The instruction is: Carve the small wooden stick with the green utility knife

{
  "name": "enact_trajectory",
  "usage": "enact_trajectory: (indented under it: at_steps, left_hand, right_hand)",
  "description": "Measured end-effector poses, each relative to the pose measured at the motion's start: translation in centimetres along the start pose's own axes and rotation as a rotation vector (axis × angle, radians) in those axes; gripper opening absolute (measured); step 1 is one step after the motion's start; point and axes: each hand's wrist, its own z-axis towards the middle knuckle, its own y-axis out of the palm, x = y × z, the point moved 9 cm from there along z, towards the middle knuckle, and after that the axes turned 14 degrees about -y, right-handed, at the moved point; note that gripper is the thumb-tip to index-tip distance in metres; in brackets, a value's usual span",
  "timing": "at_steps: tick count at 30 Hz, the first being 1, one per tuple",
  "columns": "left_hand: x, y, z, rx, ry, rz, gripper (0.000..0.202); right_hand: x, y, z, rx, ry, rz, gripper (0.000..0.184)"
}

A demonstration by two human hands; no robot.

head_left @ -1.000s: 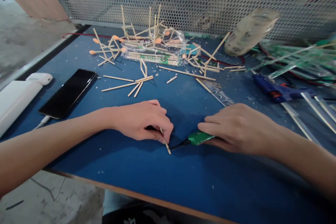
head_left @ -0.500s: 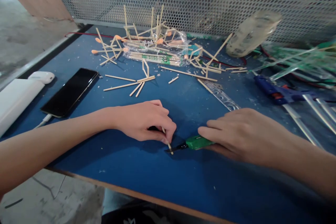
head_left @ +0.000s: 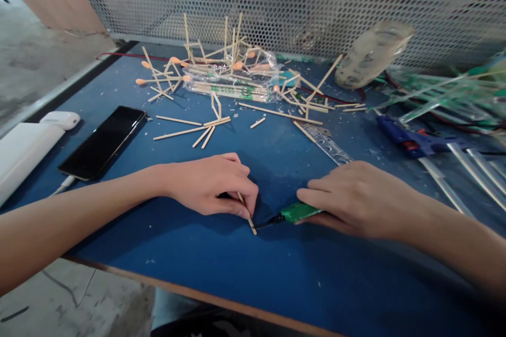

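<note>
My left hand (head_left: 219,187) pinches a thin wooden stick (head_left: 252,225) between thumb and fingers, its lower end slanting down to the blue tabletop. My right hand (head_left: 351,200) is wrapped round the green handle of a utility knife (head_left: 298,212). The knife's dark blade points left, its tip right beside the lower end of the stick; whether it touches, I cannot tell. Beyond my hands lie several cut sticks (head_left: 179,132) and a short offcut (head_left: 258,122). Past my right hand a clear plastic ruler (head_left: 332,148) shows partly, its near end hidden by the hand.
At the back, stick figures with orange tips stand around a plastic-wrapped bundle of sticks (head_left: 233,89). A phone (head_left: 105,142) and white power bank (head_left: 23,155) lie left. On the right are a blue glue gun (head_left: 411,139), clear glue sticks (head_left: 474,171) and a tilted bottle (head_left: 371,55).
The knife blade lay across the stick's lower end before; now its tip is at the stick's right side. The whole view has shifted slightly.
</note>
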Motion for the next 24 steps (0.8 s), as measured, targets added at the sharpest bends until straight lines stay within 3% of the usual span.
enact_trajectory:
  at_steps: [5,13,16,24]
  left_hand:
    - [0.2,0.0,-0.1,0.022,0.027,0.036,0.015]
    - [0.3,-0.2,0.1,0.039,0.045,0.003,0.015]
    - [0.4,-0.2,0.1,0.043,0.059,0.007,0.015]
    - [0.0,0.1,0.1,0.022,0.048,0.041,0.018]
  right_hand:
    - [0.1,0.3,0.1,-0.030,0.016,0.008,0.040]
    - [-1.3,-1.6,1.4,-0.005,-0.014,-0.210,0.032]
    - [-1.3,-1.2,1.4,-0.004,-0.013,-0.188,0.023]
    - [0.0,-0.4,0.0,0.004,-0.027,-0.095,0.030]
